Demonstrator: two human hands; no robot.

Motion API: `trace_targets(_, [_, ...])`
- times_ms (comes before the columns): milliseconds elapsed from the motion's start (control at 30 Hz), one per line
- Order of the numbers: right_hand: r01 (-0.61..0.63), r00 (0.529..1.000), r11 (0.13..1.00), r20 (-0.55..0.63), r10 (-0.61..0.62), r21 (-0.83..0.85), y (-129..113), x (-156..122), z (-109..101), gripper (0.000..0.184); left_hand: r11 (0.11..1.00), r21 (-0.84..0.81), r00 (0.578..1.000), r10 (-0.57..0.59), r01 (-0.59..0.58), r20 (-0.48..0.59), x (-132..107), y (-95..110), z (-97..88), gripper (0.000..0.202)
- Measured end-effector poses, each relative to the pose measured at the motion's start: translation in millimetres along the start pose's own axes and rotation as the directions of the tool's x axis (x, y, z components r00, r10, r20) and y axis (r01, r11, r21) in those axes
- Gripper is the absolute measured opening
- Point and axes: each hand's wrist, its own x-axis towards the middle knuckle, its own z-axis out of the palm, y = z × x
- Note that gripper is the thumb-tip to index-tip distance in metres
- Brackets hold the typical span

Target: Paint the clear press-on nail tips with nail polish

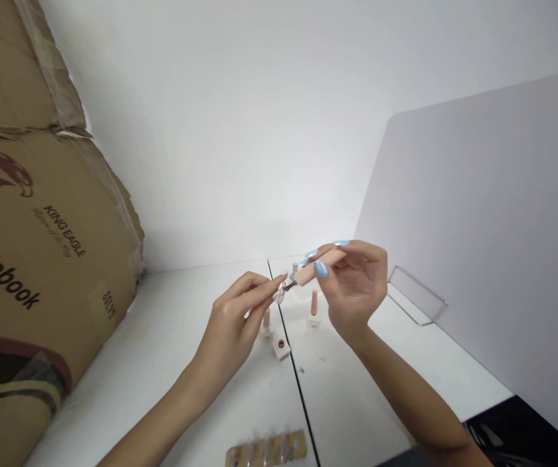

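My right hand [354, 285], its nails painted pale blue, is closed around the long peach cap of a nail polish brush [307, 275]. The dark bristle end points down and left, at or against a small shiny pinkish-clear piece [279, 294]. My left hand [240, 308] pinches that piece between its fingertips; its exact kind is unclear. Just below the hands stands an uncapped nail polish bottle [281, 350] with a dark-stained neck. A capped nail polish bottle [313, 310] is under my right hand, and another capped bottle [266, 321] is partly hidden by my left.
A grey-capped bottle [294, 267] stands behind the hands. Small teal bits [301, 370] lie near the dark table seam [296, 376]. Nearest me is a brown card [299, 441] with several glossy clear pieces. Cardboard boxes [65, 214] flank the left; a pale panel [478, 214] with a wire stand [418, 297] the right.
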Motion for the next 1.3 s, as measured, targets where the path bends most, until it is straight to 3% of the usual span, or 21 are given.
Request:
trace_targets(100, [0.063, 0.987, 0.996, 0.145, -0.071, 0.057, 2, 0, 1, 0.045, 0.999, -0.028, 1.000, -0.015, 0.015, 0.016, 1, 2, 0.9, 0.041])
trace_targets(167, [0.064, 0.985, 0.997, 0.157, -0.071, 0.050, 4, -1, 0, 0.046, 0.999, -0.042, 1.000, -0.019, 0.019, 0.020, 1, 2, 1.2, 0.040])
trace_targets(333, [-0.032, 0.998, 0.999, -0.055, 0.030, -0.035, 4, 1, -4, 0.038, 1.000, -0.027, 1.000, -0.010, 0.010, 0.014, 1, 2, 1.0, 0.038])
trace_targets(400, [-0.045, 0.996, 0.999, -0.081, 0.043, -0.027, 2, 3, -3, 0.036, 1.000, -0.020, 1.000, -0.016, 0.017, 0.015, 0, 2, 1.0, 0.038])
trace_targets(600, [0.005, 0.986, 0.997, 0.167, -0.017, 0.072, 1, 0, 0, 0.040, 0.999, -0.041, 0.999, -0.024, 0.025, 0.033, -1, 2, 0.4, 0.038])
trace_targets(667, [-0.034, 0.991, 0.999, 0.129, 0.028, 0.039, 2, -1, 1, 0.037, 0.999, -0.040, 0.999, -0.022, 0.023, 0.039, -1, 2, 0.0, 0.038])
trace_targets(800, [-0.123, 0.991, 0.992, -0.063, 0.120, -0.035, 3, -1, -1, 0.031, 1.000, -0.028, 0.999, -0.010, 0.011, 0.043, -1, 1, -0.5, 0.038])
trace_targets(867, [-0.132, 0.988, 0.991, -0.081, 0.129, -0.031, 1, 0, -1, 0.031, 0.999, -0.029, 0.999, -0.019, 0.020, 0.042, -1, 1, -0.7, 0.037])
trace_targets(1033, [-0.040, 0.993, 0.995, 0.116, 0.029, 0.093, 0, 0, -2, 0.037, 0.990, -0.093, 0.993, -0.102, 0.108, 0.062, 2, 7, -1.5, 0.031])
trace_targets(1100, [-0.039, 0.990, 0.995, 0.141, 0.025, 0.097, 1, -1, -2, 0.038, 0.976, -0.141, 0.983, -0.155, 0.167, 0.096, 3, 10, -2.1, 0.027])
trace_targets(1300, [-0.145, 0.984, 0.988, -0.108, 0.138, -0.057, 0, 0, -1, 0.026, 0.923, -0.260, 0.957, -0.254, 0.283, 0.138, 2, 10, -3.8, 0.024])
